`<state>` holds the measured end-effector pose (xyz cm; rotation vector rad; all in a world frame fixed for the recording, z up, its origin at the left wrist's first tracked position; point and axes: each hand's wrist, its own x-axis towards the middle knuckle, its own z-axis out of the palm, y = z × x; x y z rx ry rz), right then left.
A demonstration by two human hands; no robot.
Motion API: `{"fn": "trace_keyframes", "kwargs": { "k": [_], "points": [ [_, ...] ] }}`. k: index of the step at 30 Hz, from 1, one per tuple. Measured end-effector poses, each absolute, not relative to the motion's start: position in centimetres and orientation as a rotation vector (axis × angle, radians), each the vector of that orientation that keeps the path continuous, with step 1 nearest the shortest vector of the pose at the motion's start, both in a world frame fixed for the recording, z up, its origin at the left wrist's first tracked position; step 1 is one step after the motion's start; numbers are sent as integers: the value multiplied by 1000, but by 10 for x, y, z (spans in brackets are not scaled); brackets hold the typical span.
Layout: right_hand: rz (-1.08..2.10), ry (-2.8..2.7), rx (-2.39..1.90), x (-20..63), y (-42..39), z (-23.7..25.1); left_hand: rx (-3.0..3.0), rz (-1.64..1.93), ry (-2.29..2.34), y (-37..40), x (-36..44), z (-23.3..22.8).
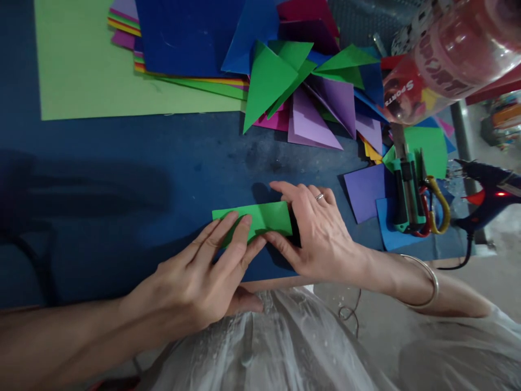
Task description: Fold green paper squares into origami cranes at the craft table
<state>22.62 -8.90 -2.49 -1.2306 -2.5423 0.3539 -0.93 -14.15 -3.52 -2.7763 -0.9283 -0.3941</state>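
A small strip of folded green paper [268, 215] lies near the front edge of the dark blue table. The fingers of my left hand [203, 271] are stretched out flat across its left part, pressing on it, with the thumb off below the table edge. My right hand [321, 233], with a ring on one finger, grips the paper's right end. Its thumb touches the near edge while the index finger reaches past the far edge. My palm hides part of that right end.
Behind are stacked coloured sheets [187, 38], a large light green sheet [81, 81] and folded green pieces [271, 81]. To the right are a pink bottle [448, 60], a box cutter [407, 190], scissors [437, 209] and a glue gun [488, 190] with a lit red light.
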Motion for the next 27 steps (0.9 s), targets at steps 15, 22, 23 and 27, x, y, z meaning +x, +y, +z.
{"fn": "trace_keyframes", "kwargs": {
  "k": [15, 22, 23, 27],
  "points": [
    [414, -2577, -1220, 231, -88, -21, -2818, -480, -896, -140, -16, -41],
    [468, -2579, -1192, 239, -89, -21, -2845, -559, -1097, -148, -8, -42],
    [465, -2580, -1184, 240, -89, -21, -2847, -560, -1104, -149, -8, -42],
    [432, -2562, -1167, 241, -92, -22, -2837, -447, -992, -146, -9, -38]
  ]
}}
